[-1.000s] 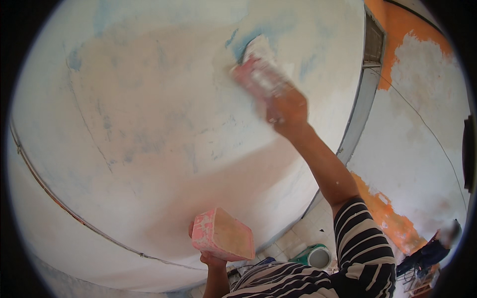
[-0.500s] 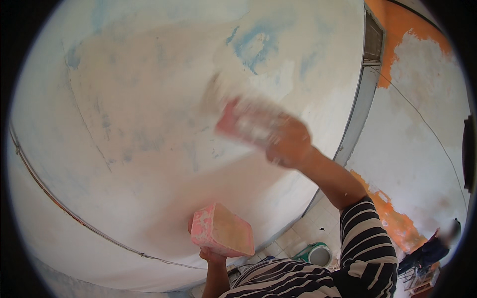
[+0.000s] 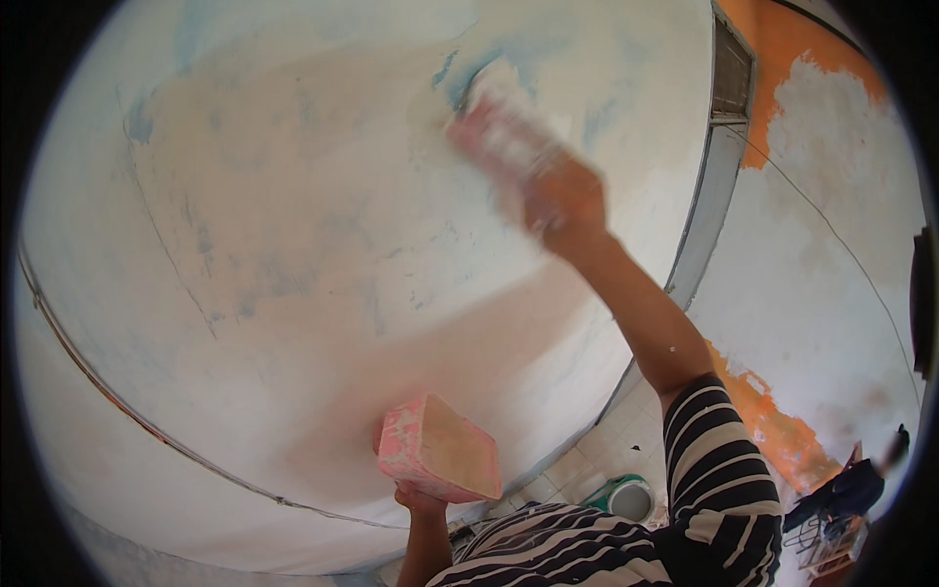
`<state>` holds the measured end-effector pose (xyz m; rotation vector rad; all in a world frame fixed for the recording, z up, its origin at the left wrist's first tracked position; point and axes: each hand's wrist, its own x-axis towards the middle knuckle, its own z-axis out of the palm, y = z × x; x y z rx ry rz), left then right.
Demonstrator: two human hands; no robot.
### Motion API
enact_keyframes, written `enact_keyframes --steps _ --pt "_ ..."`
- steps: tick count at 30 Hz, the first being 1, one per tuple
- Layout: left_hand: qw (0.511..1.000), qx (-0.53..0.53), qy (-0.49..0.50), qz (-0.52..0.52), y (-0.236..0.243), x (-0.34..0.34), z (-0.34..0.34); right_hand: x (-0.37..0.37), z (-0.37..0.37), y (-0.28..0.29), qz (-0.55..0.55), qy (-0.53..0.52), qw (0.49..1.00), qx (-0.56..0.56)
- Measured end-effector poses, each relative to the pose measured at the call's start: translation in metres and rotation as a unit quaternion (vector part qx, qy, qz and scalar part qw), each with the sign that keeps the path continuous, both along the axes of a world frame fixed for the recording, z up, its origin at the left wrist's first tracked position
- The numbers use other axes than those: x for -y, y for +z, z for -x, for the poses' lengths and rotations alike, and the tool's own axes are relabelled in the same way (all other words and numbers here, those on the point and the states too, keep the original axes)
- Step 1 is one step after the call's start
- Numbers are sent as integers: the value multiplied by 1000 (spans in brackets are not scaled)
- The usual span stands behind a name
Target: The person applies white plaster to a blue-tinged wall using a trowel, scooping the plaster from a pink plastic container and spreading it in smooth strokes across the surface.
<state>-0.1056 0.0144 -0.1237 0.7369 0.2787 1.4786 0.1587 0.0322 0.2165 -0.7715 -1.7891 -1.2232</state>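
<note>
Perhaps any tilting is risking spills from the lower-centre tub [image 3: 440, 453], left hand [image 3: 421, 496] curled around it, right hand [image 3: 568, 203] clenching a flat tool [image 3: 503, 127].

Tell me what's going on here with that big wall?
Someone in a stripy shirt has a smeared, pinkish flat tool in their right grip, up at a bluish patch of the pale wall; blur hides whether it touches. Their left grip holds a pink tub with pale stuff inside, lower down. A green bucket is on the floor, and another person is off to the right.
</note>
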Motion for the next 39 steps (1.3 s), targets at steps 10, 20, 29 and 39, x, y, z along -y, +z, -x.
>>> enact_keyframes --steps 10,20,29,39 --pt "994 -76 46 -67 7 2 5 -45 -16 -9 -65 89 979 -169" --pt "995 -66 69 -14 10 4 2 -18 -4 -13 -64 -9 990 -124" --pt "998 11 32 -49 7 -3 0 -21 13 -41 -3 76 997 30" --pt "997 31 44 -62 14 -1 -2 -25 37 -55 72 163 976 123"
